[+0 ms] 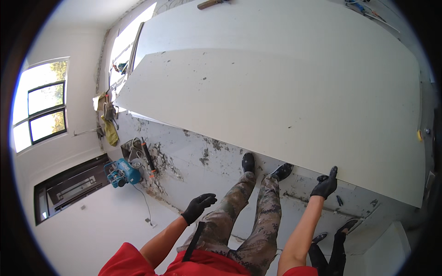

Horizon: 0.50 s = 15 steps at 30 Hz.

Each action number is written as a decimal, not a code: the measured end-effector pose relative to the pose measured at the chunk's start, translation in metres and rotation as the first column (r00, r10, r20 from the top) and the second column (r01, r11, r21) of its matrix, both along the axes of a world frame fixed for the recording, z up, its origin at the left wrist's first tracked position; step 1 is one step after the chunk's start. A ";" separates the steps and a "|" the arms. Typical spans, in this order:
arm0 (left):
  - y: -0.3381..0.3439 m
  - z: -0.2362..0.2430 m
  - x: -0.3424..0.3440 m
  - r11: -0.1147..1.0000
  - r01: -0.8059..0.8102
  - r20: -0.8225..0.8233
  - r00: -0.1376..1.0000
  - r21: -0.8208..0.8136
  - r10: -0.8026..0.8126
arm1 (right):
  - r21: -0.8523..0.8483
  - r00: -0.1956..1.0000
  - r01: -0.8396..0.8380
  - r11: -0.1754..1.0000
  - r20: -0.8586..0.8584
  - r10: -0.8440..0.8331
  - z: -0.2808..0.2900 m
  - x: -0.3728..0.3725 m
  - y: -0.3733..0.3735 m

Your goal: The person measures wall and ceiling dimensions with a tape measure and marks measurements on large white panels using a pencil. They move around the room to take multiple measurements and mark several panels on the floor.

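Observation:
A large white panel, speckled with dark marks, fills the upper and right part of the view. My right hand, in a black glove, grips its near lower edge at the right, with a finger lying over the top. My left hand, also gloved, hangs in the air beside my left thigh, fingers apart and slightly curved, holding nothing. My camouflage-trousered legs and dark shoes are just below the panel's edge. A small dark tool lies on the floor beside my right hand.
A blue compressor, a long orange-and-black tool and yellow cloth lie at left. A brown tool rests atop the panel. A co-worker's dark-clad legs stand at lower right. Walls, windows and a door edge the left.

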<state>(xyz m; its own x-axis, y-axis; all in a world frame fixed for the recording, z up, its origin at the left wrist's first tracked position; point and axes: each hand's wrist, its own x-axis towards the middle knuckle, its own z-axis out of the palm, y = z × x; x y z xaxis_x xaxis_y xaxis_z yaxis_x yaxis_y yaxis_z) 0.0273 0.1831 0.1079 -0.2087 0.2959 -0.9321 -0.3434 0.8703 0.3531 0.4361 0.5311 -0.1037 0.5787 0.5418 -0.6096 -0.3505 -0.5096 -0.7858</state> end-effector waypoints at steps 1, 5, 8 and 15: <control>0.002 0.018 0.000 1.000 -0.013 -0.012 1.000 0.008 0.014 | -0.021 0.996 -0.080 0.997 0.024 0.080 0.030 0.005 0.019; 0.030 0.119 0.000 0.988 -0.023 -0.051 0.998 0.150 0.031 | 0.132 0.998 -0.059 0.990 -0.012 0.061 0.173 -0.010 0.110; 0.039 0.202 0.015 0.983 -0.071 -0.113 0.989 0.172 0.091 | 0.066 0.992 -0.116 0.991 -0.049 0.120 0.255 -0.036 0.171; 0.174 0.273 0.068 0.967 -0.043 -0.093 0.993 0.252 0.069 | -0.096 0.959 -0.127 0.987 -0.268 0.097 0.305 -0.017 0.323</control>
